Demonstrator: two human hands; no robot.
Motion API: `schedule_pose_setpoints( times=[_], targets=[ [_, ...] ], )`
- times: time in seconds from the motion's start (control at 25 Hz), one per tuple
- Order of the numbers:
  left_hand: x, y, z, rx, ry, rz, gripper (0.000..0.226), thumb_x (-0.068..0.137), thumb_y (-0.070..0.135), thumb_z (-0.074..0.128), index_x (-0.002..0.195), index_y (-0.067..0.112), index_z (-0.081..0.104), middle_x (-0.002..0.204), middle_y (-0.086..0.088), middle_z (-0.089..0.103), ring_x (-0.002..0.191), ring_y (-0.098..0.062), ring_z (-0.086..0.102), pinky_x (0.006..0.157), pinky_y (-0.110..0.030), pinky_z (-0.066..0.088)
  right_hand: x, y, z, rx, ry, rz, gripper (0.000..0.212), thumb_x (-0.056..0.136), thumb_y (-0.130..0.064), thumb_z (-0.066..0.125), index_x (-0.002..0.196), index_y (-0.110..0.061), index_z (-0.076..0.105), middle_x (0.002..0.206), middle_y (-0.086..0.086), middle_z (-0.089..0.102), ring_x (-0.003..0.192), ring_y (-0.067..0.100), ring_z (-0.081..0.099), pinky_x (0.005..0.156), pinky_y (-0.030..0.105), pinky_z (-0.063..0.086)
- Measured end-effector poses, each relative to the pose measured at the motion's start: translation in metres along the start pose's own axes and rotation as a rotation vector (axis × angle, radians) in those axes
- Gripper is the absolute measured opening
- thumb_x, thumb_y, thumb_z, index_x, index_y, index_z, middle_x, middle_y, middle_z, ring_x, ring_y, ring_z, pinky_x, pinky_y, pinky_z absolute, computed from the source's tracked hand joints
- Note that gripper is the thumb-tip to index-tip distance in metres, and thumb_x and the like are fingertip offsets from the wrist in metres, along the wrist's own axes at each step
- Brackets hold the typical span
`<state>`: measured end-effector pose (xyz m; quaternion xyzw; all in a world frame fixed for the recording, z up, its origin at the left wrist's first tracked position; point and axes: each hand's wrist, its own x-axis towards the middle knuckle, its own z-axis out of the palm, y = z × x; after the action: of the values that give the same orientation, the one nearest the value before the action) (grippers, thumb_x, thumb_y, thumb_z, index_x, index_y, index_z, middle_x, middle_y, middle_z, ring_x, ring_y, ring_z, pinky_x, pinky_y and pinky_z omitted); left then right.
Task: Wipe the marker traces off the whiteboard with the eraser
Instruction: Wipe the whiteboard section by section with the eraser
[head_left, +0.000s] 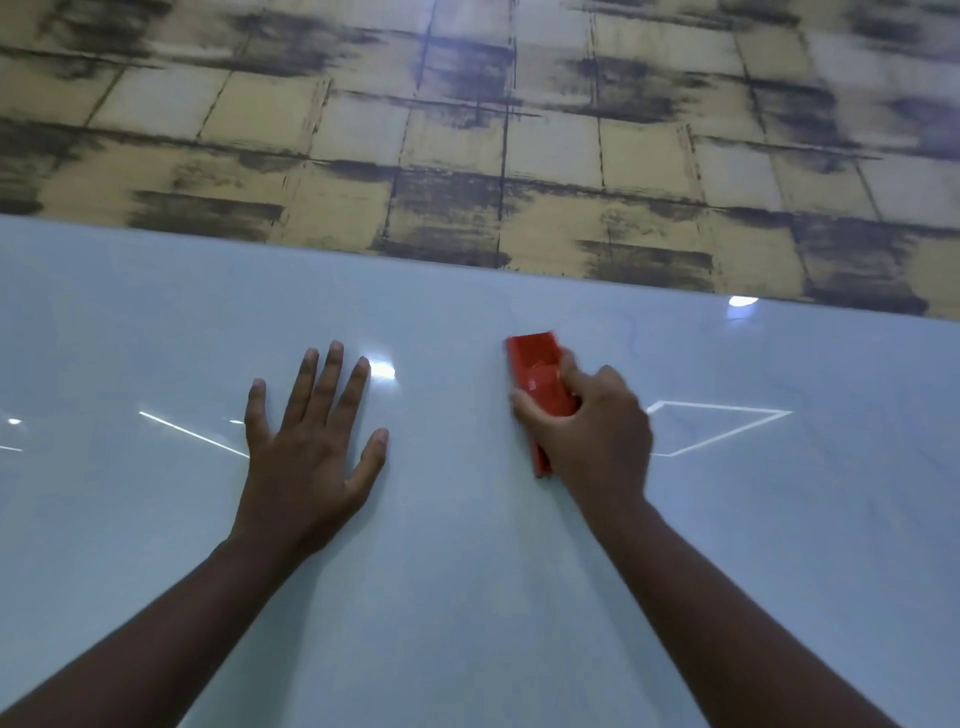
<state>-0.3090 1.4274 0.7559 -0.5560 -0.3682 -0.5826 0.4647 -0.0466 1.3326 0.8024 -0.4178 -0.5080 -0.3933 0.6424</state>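
A glossy pale whiteboard (457, 571) fills the lower two thirds of the head view. My right hand (597, 436) grips a red eraser (535, 369) and holds it against the board right of centre; the hand and eraser are motion-blurred. My left hand (311, 441) lies flat on the board with fingers spread, to the left of the eraser. Very faint bluish marker traces (631, 332) show just right of the eraser near the board's upper edge. The eraser's lower half is hidden by my fingers.
Above the board's upper edge (467, 262) runs a wall with a yellow and black brick-like pattern (467, 130). Ceiling lights reflect on the board as bright spots (382, 370) and thin white lines (727, 426).
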Motion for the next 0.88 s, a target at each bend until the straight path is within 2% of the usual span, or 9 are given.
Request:
schedule_pose_setpoints(
  times=[0.12,0.24,0.36,0.52,0.64,0.76,0.88],
  targets=[
    [-0.002,-0.004,0.003,0.002,0.012,0.017,0.075,0.104,0.052,0.031,0.171,0.021,0.021,0.179,-0.004,0.011,0.166,-0.024,0.012,0.127,-0.066,0.011,-0.018,-0.04,0.022,0.025,-0.107,-0.244,0.072,0.083,-0.069,0.065,0.145,-0.033,0.054,0.091,-0.003,0.05,0.08,0.017,0.058,0.067,0.031,0.049],
    [-0.002,-0.007,0.002,0.003,0.003,0.024,0.075,0.104,0.054,0.032,0.171,0.023,0.019,0.18,-0.002,0.009,0.166,-0.023,0.01,0.128,-0.066,0.011,-0.008,-0.055,0.028,-0.017,-0.183,-0.346,0.075,0.085,-0.073,0.062,0.148,-0.034,0.05,0.095,-0.003,0.054,0.083,0.016,0.059,0.07,0.031,0.053],
    [-0.004,-0.007,0.002,-0.012,0.004,0.022,0.073,0.105,0.053,0.03,0.171,0.024,0.019,0.18,-0.001,0.01,0.166,-0.022,0.012,0.128,-0.067,0.014,0.028,-0.043,0.021,-0.087,-0.187,-0.31,0.071,0.083,-0.074,0.062,0.144,-0.038,0.054,0.095,-0.002,0.054,0.083,0.018,0.057,0.068,0.031,0.043],
    [-0.003,-0.004,0.001,-0.015,0.019,0.013,0.073,0.104,0.052,0.032,0.171,0.024,0.022,0.179,-0.001,0.012,0.165,-0.021,0.013,0.128,-0.065,0.013,0.09,-0.012,0.005,-0.038,-0.028,-0.063,0.067,0.082,-0.069,0.07,0.135,-0.028,0.066,0.104,0.004,0.07,0.096,0.024,0.066,0.077,0.036,0.052],
    [-0.005,-0.002,0.002,-0.01,0.032,0.012,0.073,0.104,0.051,0.033,0.17,0.023,0.023,0.179,-0.002,0.014,0.165,-0.022,0.015,0.129,-0.065,0.013,0.102,-0.011,0.007,0.016,0.06,0.031,0.064,0.082,-0.063,0.073,0.132,-0.023,0.068,0.107,0.004,0.073,0.09,0.02,0.063,0.074,0.032,0.047],
    [-0.004,-0.001,0.001,-0.009,0.04,0.019,0.073,0.104,0.05,0.033,0.17,0.022,0.023,0.179,-0.003,0.015,0.165,-0.023,0.016,0.128,-0.065,0.014,0.083,-0.039,0.021,0.034,-0.002,-0.011,0.065,0.084,-0.063,0.07,0.138,-0.027,0.064,0.102,0.005,0.064,0.093,0.024,0.064,0.072,0.031,0.042],
    [-0.003,-0.002,0.002,0.003,0.025,0.018,0.074,0.103,0.052,0.033,0.17,0.021,0.024,0.179,-0.004,0.015,0.165,-0.025,0.016,0.128,-0.066,0.015,0.045,-0.079,0.046,-0.006,-0.141,-0.26,0.07,0.085,-0.068,0.064,0.145,-0.034,0.055,0.101,0.004,0.057,0.092,0.024,0.062,0.073,0.032,0.048]
  ],
)
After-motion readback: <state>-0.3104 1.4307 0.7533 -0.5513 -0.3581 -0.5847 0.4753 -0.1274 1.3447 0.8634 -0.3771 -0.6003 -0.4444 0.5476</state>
